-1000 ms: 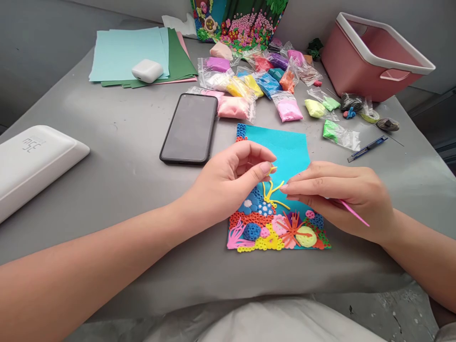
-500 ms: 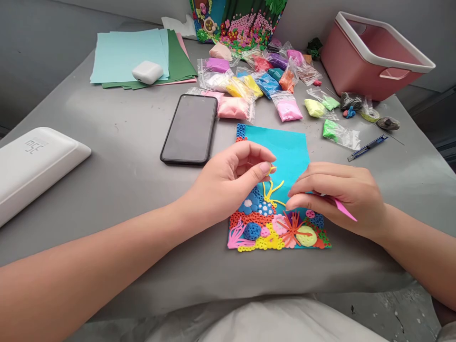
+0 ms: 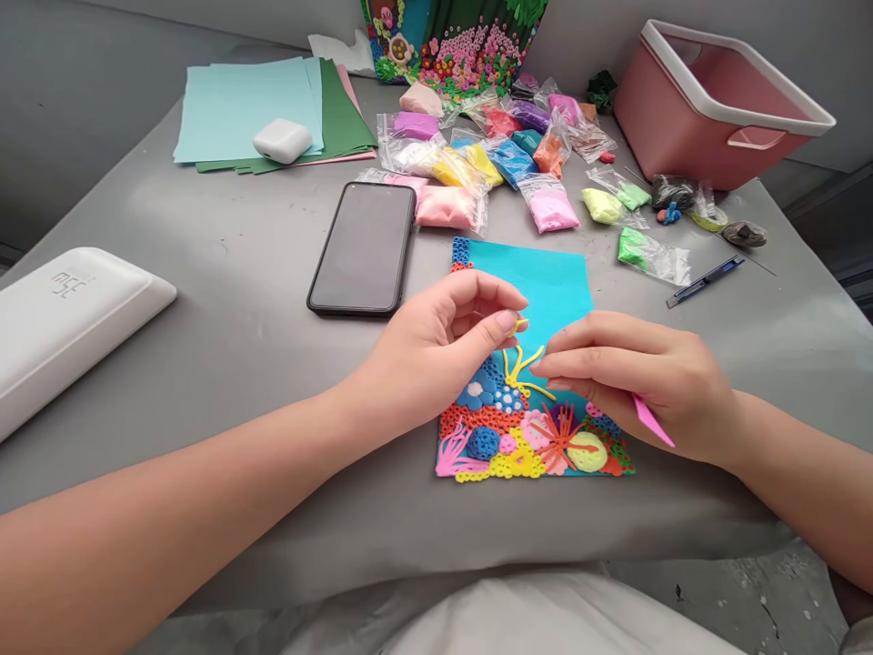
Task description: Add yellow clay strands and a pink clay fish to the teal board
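Note:
A turquoise card [image 3: 546, 282] lies on the table, its lower part covered with clay shapes in blue, red, pink and yellow. My left hand [image 3: 464, 332] is closed over the card's left side, pinching a thin yellow clay strand [image 3: 519, 325] between thumb and forefinger. Below it, branching yellow clay strands [image 3: 518, 368] lie on the card. My right hand [image 3: 634, 382] is closed around a pink clay tool [image 3: 653, 421], whose flat end sticks out under the palm. Its fingertips are beside the yellow branches; the tool's other end is hidden by the fingers.
A black phone [image 3: 363, 247] lies left of the card. Behind are several bags of coloured clay [image 3: 515, 164], coloured paper sheets [image 3: 245, 100] with a white case [image 3: 282, 140], and a pink bin [image 3: 709, 118]. A blue cutter [image 3: 705, 281] lies right; a white device [image 3: 75, 327] is far left.
My right hand has moved slightly left and its fingers have shifted up toward the yellow branches. The lower right branch shows longer. My left hand has stayed in place.

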The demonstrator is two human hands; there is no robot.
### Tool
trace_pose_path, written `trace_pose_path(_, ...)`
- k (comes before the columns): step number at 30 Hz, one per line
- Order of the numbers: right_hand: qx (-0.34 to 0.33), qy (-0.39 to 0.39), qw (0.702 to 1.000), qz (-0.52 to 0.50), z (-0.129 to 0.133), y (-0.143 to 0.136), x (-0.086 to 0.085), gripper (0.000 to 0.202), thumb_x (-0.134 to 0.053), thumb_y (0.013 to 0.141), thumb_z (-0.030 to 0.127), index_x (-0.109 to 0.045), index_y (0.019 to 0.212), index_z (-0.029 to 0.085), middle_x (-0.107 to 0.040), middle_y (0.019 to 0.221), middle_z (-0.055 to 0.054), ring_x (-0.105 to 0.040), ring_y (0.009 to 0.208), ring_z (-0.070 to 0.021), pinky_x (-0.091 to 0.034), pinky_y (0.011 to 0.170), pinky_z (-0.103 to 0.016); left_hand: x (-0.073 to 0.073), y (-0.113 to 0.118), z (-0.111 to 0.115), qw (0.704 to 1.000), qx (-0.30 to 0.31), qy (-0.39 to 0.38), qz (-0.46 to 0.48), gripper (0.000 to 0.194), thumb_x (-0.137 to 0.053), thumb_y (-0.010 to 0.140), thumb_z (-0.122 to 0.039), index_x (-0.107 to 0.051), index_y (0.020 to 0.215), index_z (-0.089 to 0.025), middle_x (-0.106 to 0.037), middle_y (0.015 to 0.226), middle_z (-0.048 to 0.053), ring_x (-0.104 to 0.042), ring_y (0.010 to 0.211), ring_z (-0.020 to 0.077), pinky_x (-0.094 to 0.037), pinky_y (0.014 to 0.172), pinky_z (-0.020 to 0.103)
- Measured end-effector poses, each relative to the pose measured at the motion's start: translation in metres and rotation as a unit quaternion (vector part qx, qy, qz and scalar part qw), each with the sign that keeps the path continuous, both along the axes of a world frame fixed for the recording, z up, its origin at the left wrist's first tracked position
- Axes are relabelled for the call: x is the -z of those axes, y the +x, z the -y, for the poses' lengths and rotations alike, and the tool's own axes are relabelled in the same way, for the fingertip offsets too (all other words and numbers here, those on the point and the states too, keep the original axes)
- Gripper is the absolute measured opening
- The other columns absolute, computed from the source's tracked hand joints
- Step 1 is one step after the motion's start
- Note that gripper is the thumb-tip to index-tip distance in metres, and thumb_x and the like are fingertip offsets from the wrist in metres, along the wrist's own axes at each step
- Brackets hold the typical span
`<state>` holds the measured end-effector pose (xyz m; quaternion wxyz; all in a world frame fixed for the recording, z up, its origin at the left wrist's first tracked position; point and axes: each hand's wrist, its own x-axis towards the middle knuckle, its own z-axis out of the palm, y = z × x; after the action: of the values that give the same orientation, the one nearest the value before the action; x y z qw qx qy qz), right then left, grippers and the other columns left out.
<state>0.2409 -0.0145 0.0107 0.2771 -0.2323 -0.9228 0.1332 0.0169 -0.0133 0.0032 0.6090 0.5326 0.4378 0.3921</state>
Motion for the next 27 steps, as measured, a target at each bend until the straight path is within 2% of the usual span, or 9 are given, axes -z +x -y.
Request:
trace_pose_path(5, -0.011, -0.036, 0.999, -0.015, 0.005, 0.000, 0.002, 0.002, -0.069, 0.093, 0.020, -0.069, 0.091, 0.019, -0.071, 0.083, -0.005, -0.065, 0.075, -0.0136, -0.055, 0.070, -0.025, -0.001, 0.000, 0.000, 1.000, 0.001, -0.005, -0.002, 0.014, -0.070, 0.090, -0.030, -0.065, 0.096, -0.018, -0.071, 0.101, 0.004, -0.071, 0.099, 0.0176, -0.057, 0.085, 0.027)
trace_pose_path(8, -0.006, -0.048, 0.999, -0.015, 0.007, 0.001, 0.005, 0.002, -0.069, 0.092, 0.017, -0.069, 0.092, 0.020, -0.072, 0.085, -0.005, -0.065, 0.076, -0.0137, -0.054, 0.070, -0.026, -0.001, 0.000, 0.000, 1.000, 0.000, -0.006, -0.001, 0.013, -0.070, 0.090, -0.028, -0.065, 0.096, -0.018, -0.071, 0.099, 0.003, -0.071, 0.098, 0.0171, -0.058, 0.085, 0.027)
trace_pose_path(14, -0.009, -0.086, 0.996, 0.011, 0.006, 0.004, 0.010, 0.026, -0.055, 0.097, 0.007, -0.071, 0.109, 0.025, -0.074, 0.099, -0.005, -0.068, 0.084, -0.0131, -0.057, 0.072, -0.025, 0.000, 0.001, 0.000, 1.000, -0.002, -0.009, 0.007, 0.013, -0.071, 0.089, -0.028, -0.065, 0.095, -0.019, -0.072, 0.098, 0.003, -0.072, 0.098, 0.0178, -0.058, 0.086, 0.029)
trace_pose_path(19, 0.010, -0.105, 0.994, 0.010, 0.007, 0.002, 0.009, 0.019, -0.058, 0.096, 0.008, -0.069, 0.102, 0.023, -0.073, 0.086, -0.002, -0.067, 0.076, -0.0129, -0.056, 0.068, -0.025, 0.000, 0.000, 0.000, 1.000, 0.002, -0.007, 0.012, 0.012, -0.070, 0.089, -0.028, -0.065, 0.095, -0.018, -0.071, 0.098, 0.003, -0.071, 0.097, 0.0168, -0.058, 0.086, 0.028)
trace_pose_path(23, 0.001, -0.124, 0.992, 0.008, 0.007, 0.002, 0.011, 0.020, -0.058, 0.097, 0.010, -0.072, 0.098, 0.024, -0.073, 0.091, -0.002, -0.068, 0.080, -0.0125, -0.057, 0.071, -0.024, 0.000, 0.000, 0.000, 1.000, 0.000, -0.005, 0.006, 0.012, -0.069, 0.090, -0.028, -0.065, 0.096, -0.019, -0.071, 0.099, 0.003, -0.071, 0.097, 0.0173, -0.058, 0.085, 0.028)
trace_pose_path(27, 0.009, -0.108, 0.994, 0.016, 0.007, 0.002, 0.014, 0.018, -0.060, 0.096, 0.014, -0.076, 0.098, 0.022, -0.065, 0.088, -0.002, -0.063, 0.074, -0.0097, -0.051, 0.064, -0.021, 0.000, 0.000, 0.000, 1.000, 0.002, -0.001, 0.006, 0.013, -0.070, 0.090, -0.028, -0.065, 0.096, -0.018, -0.071, 0.099, 0.003, -0.072, 0.098, 0.0172, -0.058, 0.085, 0.027)
